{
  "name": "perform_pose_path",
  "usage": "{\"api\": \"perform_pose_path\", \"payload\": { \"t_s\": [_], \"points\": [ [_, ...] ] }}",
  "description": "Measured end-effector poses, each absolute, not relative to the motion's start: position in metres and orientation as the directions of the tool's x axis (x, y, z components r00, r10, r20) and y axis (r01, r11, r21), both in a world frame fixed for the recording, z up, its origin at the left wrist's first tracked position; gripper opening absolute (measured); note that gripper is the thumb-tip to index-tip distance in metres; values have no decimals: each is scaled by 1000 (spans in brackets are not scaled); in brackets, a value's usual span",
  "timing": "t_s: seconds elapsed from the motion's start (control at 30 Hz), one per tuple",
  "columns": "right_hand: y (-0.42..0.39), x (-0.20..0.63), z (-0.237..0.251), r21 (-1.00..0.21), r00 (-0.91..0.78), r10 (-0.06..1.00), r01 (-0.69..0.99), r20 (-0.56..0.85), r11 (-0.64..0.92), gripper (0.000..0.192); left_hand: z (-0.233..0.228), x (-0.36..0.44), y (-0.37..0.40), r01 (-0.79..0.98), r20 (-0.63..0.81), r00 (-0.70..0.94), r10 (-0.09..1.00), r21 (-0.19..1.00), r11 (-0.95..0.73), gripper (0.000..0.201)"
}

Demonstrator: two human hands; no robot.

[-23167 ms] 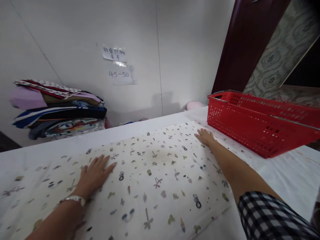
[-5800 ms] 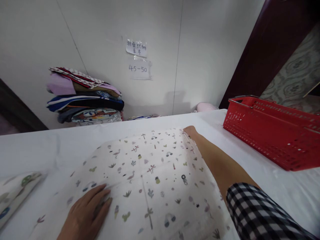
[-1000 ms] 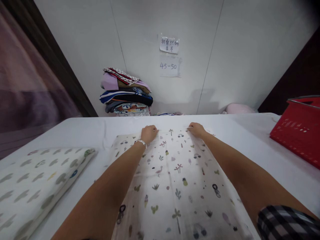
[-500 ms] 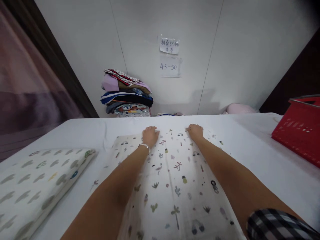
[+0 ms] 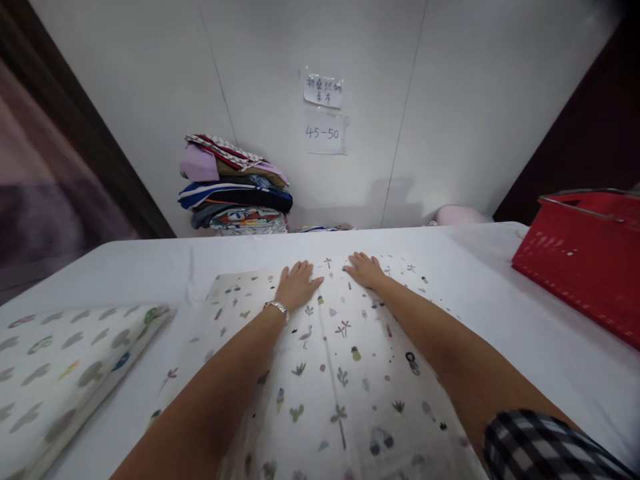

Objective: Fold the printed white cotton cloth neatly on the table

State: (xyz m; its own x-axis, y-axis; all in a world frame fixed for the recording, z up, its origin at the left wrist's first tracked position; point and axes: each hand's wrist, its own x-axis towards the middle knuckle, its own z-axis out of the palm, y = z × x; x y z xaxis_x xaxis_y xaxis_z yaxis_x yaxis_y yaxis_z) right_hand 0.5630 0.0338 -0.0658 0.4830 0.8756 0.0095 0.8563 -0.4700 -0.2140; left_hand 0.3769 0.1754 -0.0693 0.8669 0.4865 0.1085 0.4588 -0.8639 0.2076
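Left hand (image 5: 297, 285) and right hand (image 5: 365, 270), fingers spread, apparently pressed flat on the cloth (image 5: 330, 373), near its far edge.

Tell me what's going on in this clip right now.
A person stands at a white table with both hands flat on a printed cloth spread in front of them. The left hand and right hand lie palm down, side by side, near the cloth's far edge. A folded cloth with a different print lies to the left, a red basket sits at the right, and a stack of fabrics rests against the wall.
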Motion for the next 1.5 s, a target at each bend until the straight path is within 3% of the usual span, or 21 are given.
{"api": "perform_pose_path", "payload": {
  "t_s": [0.1, 0.17, 0.3, 0.47, 0.83, 1.0, 1.1, 1.2, 1.37, 1.5],
  "points": [
    [29, 569, -61, -244, 530, 848, 823, 7, -513, 53, -68, 376, 175, 473, 110, 859, 499, 199, -858, 58],
    [17, 578, -59, -235, 593, 800, 793, 88, -562, 49, -67, 376, 175, 475, 108, 859, 500, 198, -858, 58],
    [-26, 609, -54, -235, 770, 594, 638, 234, -734, 39, -66, 377, 176, 477, 101, 860, 501, 191, -858, 58],
    [-69, 645, -52, -275, 899, 394, 435, 191, -858, 45, -69, 378, 179, 472, 125, 859, 496, 181, -863, 59],
    [-58, 650, -59, -281, 929, 352, 369, 112, -886, 34, -67, 378, 180, 489, 101, 852, 514, 200, -849, 60],
    [-59, 631, -49, -236, 897, 413, 440, 158, -866, 40, -70, 378, 181, 487, 108, 850, 515, 210, -848, 60],
    [-66, 606, -52, -167, 762, 613, 646, 210, -745, 47, -69, 378, 181, 481, 116, 853, 509, 202, -853, 59],
    [-75, 586, -61, -144, 613, 782, 789, 118, -597, 52, -67, 378, 180, 484, 113, 854, 508, 185, -855, 58],
    [-80, 577, -55, -225, 623, 781, 756, -41, -614, 57, -55, 375, 171, 534, 150, 823, 548, 127, -836, 58],
    [-108, 559, -44, -239, 620, 784, 761, -6, -604, 62, -44, 347, 151, 543, 158, 817, 554, 108, -833, 54]
  ]
}}
